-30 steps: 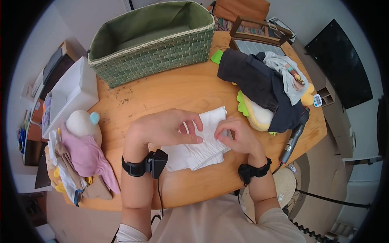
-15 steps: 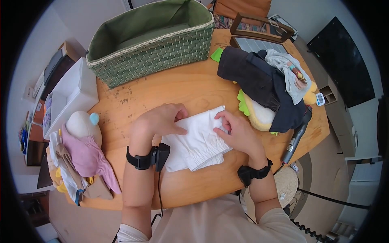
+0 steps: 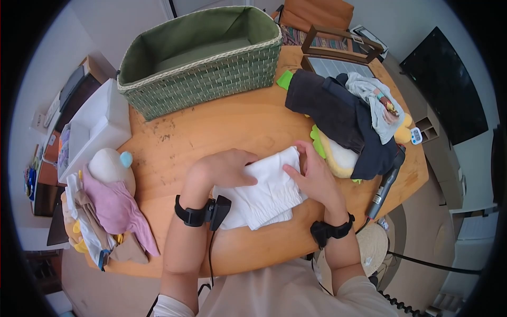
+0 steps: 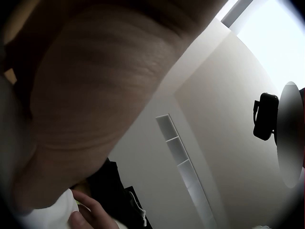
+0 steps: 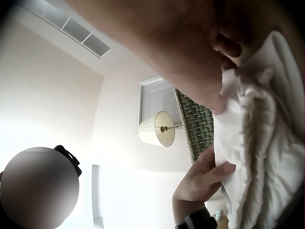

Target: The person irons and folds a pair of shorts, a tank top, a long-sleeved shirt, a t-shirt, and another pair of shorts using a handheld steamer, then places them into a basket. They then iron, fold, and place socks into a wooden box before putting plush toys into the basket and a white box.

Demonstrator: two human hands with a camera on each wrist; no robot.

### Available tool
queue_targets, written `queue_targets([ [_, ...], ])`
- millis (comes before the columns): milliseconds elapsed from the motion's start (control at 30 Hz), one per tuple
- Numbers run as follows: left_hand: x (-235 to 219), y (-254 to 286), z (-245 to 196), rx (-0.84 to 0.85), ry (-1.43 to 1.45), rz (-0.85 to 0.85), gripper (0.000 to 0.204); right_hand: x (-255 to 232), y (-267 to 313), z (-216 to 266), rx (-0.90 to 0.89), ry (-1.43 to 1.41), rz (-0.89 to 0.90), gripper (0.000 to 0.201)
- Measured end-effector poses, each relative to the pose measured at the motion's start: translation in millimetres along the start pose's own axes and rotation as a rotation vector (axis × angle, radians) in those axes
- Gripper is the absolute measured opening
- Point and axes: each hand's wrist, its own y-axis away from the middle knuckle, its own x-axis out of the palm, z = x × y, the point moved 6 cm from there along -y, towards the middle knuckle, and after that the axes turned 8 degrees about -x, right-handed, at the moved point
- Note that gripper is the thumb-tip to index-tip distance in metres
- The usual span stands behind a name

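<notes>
A white elastic-waisted garment lies folded on the table in front of me, its gathered band along the near right side. My left hand pinches its far left edge, and in the right wrist view the left thumb presses on the white cloth with the fingers behind. At the far right corner my right hand grips the fabric, thumb on top and fingers behind the edge. In the left wrist view the palm covers much of the picture, and the right hand shows at the bottom beside the cloth.
A green woven basket stands at the back. Dark and grey clothes cover a plush toy on the right, near a hair tool. On the left are a white box and a plush toy with pink cloth.
Both hands were apart above the garment, then came down to its far edge and took hold. The right hand has moved onto the far right corner; the folded garment has shifted slightly.
</notes>
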Motion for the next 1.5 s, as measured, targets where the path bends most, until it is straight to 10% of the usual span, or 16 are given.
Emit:
queue_targets([
  [200, -12.1, 21.1, -22.1, 0.175, 0.145, 0.058, 0.041, -2.8, 0.8, -15.1, -0.012, -0.188, -0.137, 0.072],
  [400, -23.6, 28.7, -17.1, 0.303, 0.218, -0.014, 0.027, 4.0, 1.0, 9.2, -0.157, -0.347, 0.217, 0.063],
  [467, -27.8, 30.0, -14.4, 0.343, 0.295, -0.043, 0.025, 7.5, 5.7, 3.1, 0.041, -0.644, 0.229, 0.058],
  [700, -38.9, 35.3, -14.7, 0.205, 0.334, -0.102, 0.027, 25.6, 21.3, -28.0, 0.093, -0.926, 0.284, 0.053],
  [900, -110.6, 49.9, -13.3, 0.312, 0.257, -1.046, 0.039, 34.1, 22.6, -29.5, 0.322, -1.259, 0.388, 0.058],
  [1000, -165.9, 49.1, -11.5, -0.042, -0.379, -1.545, 0.042, 32.7, 23.5, -25.8, 0.321, -1.260, 0.426, 0.061],
  [1067, -174.7, 28.5, 21.1, -0.364, -0.308, -1.170, 0.038, 33.2, 21.1, -22.0, 0.299, -1.237, 0.436, 0.063],
  [1333, -102.9, 62.2, -7.5, -0.346, -0.543, -1.369, 0.036, 27.4, 23.5, -16.2, 0.346, -1.213, 0.381, 0.072],
  [1500, -67.1, 95.8, -25.0, -0.332, -0.508, -1.308, 0.034, 21.6, 31.2, -3.4, -0.066, -1.046, 0.610, 0.070],
])
